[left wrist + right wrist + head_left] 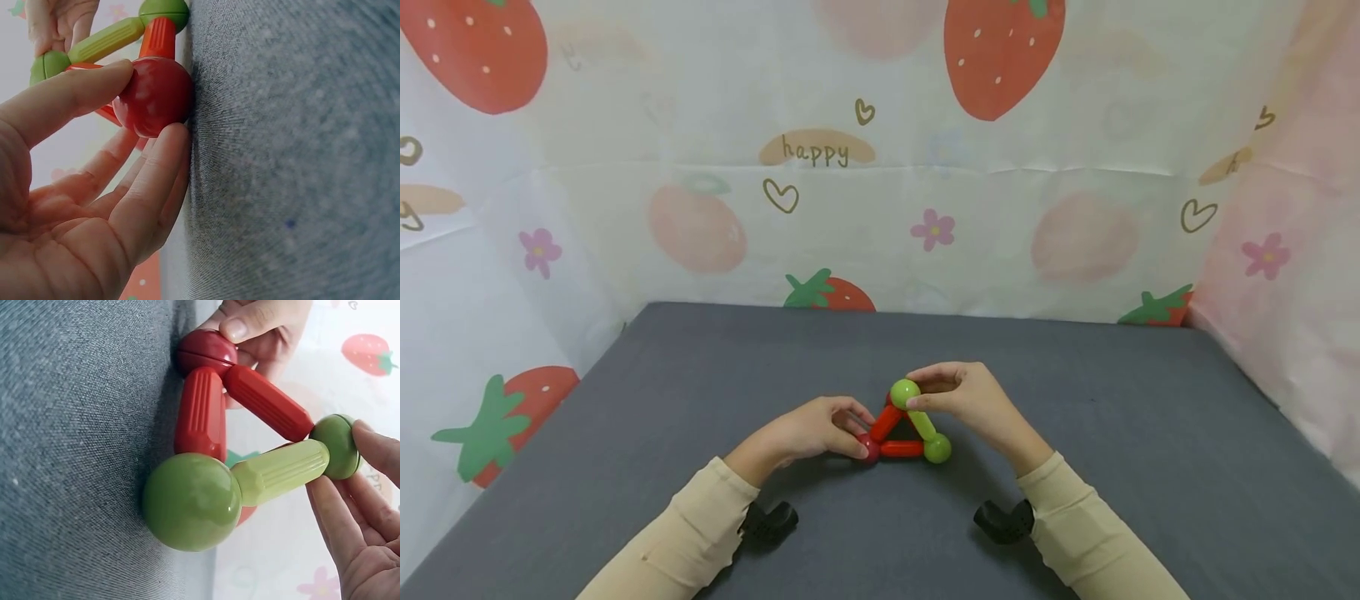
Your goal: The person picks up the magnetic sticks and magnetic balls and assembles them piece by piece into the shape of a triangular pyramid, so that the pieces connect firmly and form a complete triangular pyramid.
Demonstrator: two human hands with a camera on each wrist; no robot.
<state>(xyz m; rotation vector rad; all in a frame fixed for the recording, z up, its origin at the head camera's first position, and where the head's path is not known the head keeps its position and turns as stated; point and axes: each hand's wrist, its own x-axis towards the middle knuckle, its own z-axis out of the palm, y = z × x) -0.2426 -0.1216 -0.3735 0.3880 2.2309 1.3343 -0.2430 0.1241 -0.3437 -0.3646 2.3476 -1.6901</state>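
A triangle of toy rods and balls stands on the table, its corners a dark red ball, a lower green ball and an upper green ball. One red rod runs along the base and another red rod slopes up from the red ball. A yellow-green rod links the two green balls. My left hand pinches the red ball between thumb and fingers. With thumb and fingertips, my right hand holds the upper green ball. Something red shows partly behind that ball, mostly hidden.
The dark grey tabletop spreads around the triangle. A printed cloth with strawberries and flowers hangs behind and at both sides. Black wrist devices, one by the left sleeve and one by the right sleeve, sit beneath the forearms.
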